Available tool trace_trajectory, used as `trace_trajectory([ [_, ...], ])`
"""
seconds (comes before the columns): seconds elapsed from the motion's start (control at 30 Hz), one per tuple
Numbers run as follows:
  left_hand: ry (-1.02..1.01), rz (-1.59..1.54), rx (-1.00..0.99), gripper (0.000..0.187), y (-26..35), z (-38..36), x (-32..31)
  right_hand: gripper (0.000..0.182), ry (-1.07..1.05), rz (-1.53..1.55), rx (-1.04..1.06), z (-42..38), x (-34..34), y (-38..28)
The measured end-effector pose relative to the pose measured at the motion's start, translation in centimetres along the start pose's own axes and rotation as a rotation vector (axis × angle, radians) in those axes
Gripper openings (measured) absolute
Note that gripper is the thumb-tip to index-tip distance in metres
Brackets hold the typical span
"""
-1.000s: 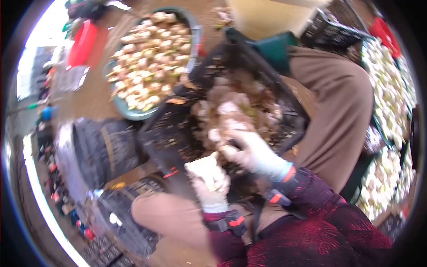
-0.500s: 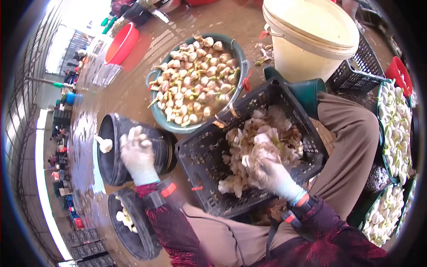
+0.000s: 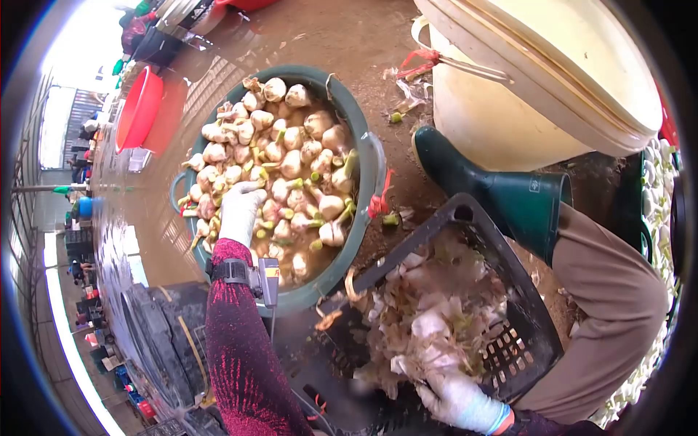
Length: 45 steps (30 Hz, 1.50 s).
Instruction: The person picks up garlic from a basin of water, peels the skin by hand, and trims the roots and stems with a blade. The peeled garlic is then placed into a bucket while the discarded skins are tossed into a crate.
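My left hand [image 3: 238,212], in a white glove, reaches into the round green tub [image 3: 354,240] and touches the unpeeled garlic bulbs [image 3: 292,161] there. Its fingers curl over the bulbs, and whatever they grip is hidden. At the near side of the black plastic crate [image 3: 534,320], my right hand [image 3: 454,396], also gloved, has its fingers against a pale garlic bulb [image 3: 440,354] among loose papery skins [image 3: 407,298]. The fingertips are partly covered by skins, so the hold is hard to make out.
A large cream bucket with a lid [image 3: 502,109] stands at the upper right beside a green boot [image 3: 494,192]. Black buckets [image 3: 163,341] are at the lower left. A red basin [image 3: 139,109] lies farther back; white garlic [image 3: 658,182] fills containers at the right edge.
My left hand has gone from above the black bucket to the bulbs in the green tub. The white bulb near it is out of sight. The view has shifted closer to the tub.
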<state>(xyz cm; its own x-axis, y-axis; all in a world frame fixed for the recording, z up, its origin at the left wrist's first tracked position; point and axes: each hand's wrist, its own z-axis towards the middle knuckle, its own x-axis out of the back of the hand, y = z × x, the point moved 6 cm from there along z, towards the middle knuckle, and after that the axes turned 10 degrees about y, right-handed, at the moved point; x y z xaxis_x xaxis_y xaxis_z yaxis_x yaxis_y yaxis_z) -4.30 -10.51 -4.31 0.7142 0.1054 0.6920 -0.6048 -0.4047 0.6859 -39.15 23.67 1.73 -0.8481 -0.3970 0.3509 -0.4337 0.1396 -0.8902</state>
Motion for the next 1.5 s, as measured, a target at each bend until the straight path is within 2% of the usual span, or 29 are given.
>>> trace_trajectory([
  [0.03,0.081,0.108,-0.123,0.045,-0.2,1.6,0.1,0.028,0.141,0.055,0.037,-0.5,0.4,-0.4],
  [0.1,0.133,0.095,-0.269,0.069,1.2,2.7,-0.8,0.03,-0.026,0.1,-0.132,0.0,0.3,0.0],
  [0.17,0.027,0.141,-0.312,0.076,4.1,1.1,-3.3,0.031,0.011,0.139,-0.124,0.5,0.3,-0.2],
  [0.23,-0.011,0.263,-0.245,0.075,2.0,2.3,-5.4,0.031,0.033,0.177,-0.114,1.2,0.7,-0.8],
  [0.37,-0.366,0.521,-0.052,0.056,0.7,0.2,-4.9,0.033,0.045,0.192,-0.149,1.3,0.6,-0.3],
  [0.4,-0.271,0.699,-0.277,0.045,2.2,-1.8,-3.9,0.032,0.018,0.184,-0.182,1.2,0.6,-0.1],
  [0.43,-0.347,0.701,-0.274,0.041,4.2,-4.2,-3.1,0.031,-0.009,0.175,-0.214,1.2,0.5,0.0],
  [0.5,-0.645,0.37,0.08,0.042,1.4,-5.6,-2.4,0.028,-0.034,0.189,-0.228,1.6,1.0,-0.6],
  [0.57,-0.664,0.227,0.169,0.043,0.7,-7.0,0.0,0.025,-0.051,0.232,-0.282,1.9,0.8,-0.3],
  [0.6,-0.681,0.124,0.204,0.042,1.3,-7.1,0.7,0.023,0.043,0.231,-0.182,2.1,0.8,-0.4],
  [0.63,-0.58,0.002,0.184,0.033,1.1,-5.6,2.1,0.023,0.035,0.235,-0.177,2.3,0.8,-0.3],
  [0.67,-0.394,-0.157,0.22,0.027,0.3,-2.9,3.8,0.022,-0.025,0.257,-0.273,2.2,0.7,0.0],
  [0.7,-0.06,-0.16,0.073,0.028,-0.3,-0.6,6.0,0.022,-0.083,0.279,-0.373,2.0,0.3,0.4],
  [0.77,0.242,-0.149,-0.092,0.046,0.0,2.4,9.1,0.022,-0.069,0.267,-0.338,2.4,0.3,0.3],
  [0.8,0.439,0.228,-0.167,0.056,-0.9,4.4,10.6,0.022,-0.048,0.251,-0.298,2.7,0.4,0.1],
  [0.83,0.527,0.559,-0.151,0.073,-1.4,5.4,11.3,0.022,-0.023,0.236,-0.257,3.0,0.6,0.0],
  [0.9,0.534,0.346,0.031,0.085,-4.8,7.0,11.9,0.022,-0.008,0.221,-0.233,3.4,1.0,-0.1],
  [0.97,0.379,0.315,0.206,0.09,-10.7,10.1,12.2,0.023,-0.004,0.202,-0.227,3.6,0.9,-0.2],
  [1.0,0.407,0.017,0.139,0.074,-11.5,9.8,11.0,0.024,-0.042,0.192,-0.278,3.5,0.6,0.1],
  [1.03,0.154,-0.181,0.138,0.077,-11.8,10.2,10.1,0.025,-0.088,0.179,-0.329,3.4,0.5,0.2],
  [1.1,0.148,-0.017,0.157,0.078,-11.2,9.0,9.1,0.026,-0.105,0.134,-0.348,3.5,0.5,0.2],
  [1.13,0.082,-0.02,0.098,0.077,-10.7,8.9,8.0,0.025,-0.122,0.118,-0.362,3.4,0.2,0.3],
  [1.17,0.092,0.417,0.02,0.079,-8.4,8.2,7.3,0.025,-0.135,0.104,-0.373,3.3,0.0,0.3],
  [1.23,-0.131,0.195,0.123,0.079,-3.1,4.1,3.7,0.025,-0.126,0.084,-0.349,3.0,-0.1,-0.1],
  [1.3,-0.214,0.222,-0.112,0.076,-4.0,4.8,0.8,0.024,-0.045,-0.031,-0.225,2.9,0.2,-0.8],
  [1.33,-0.268,0.264,-0.039,0.073,-0.1,1.6,-0.3,0.022,-0.031,-0.057,-0.192,2.7,0.4,-1.1],
  [1.37,-0.283,0.339,-0.091,0.071,0.8,1.2,-1.0,0.022,-0.019,-0.065,-0.186,2.4,0.5,-1.2],
  [1.43,-0.318,0.106,-0.18,0.068,1.1,0.5,-1.4,0.021,0.039,-0.121,-0.151,1.4,0.9,-1.4],
  [1.5,-0.35,0.572,-0.1,0.063,3.6,-2.4,0.3,0.019,0.073,-0.135,-0.115,0.3,1.2,-1.4],
])
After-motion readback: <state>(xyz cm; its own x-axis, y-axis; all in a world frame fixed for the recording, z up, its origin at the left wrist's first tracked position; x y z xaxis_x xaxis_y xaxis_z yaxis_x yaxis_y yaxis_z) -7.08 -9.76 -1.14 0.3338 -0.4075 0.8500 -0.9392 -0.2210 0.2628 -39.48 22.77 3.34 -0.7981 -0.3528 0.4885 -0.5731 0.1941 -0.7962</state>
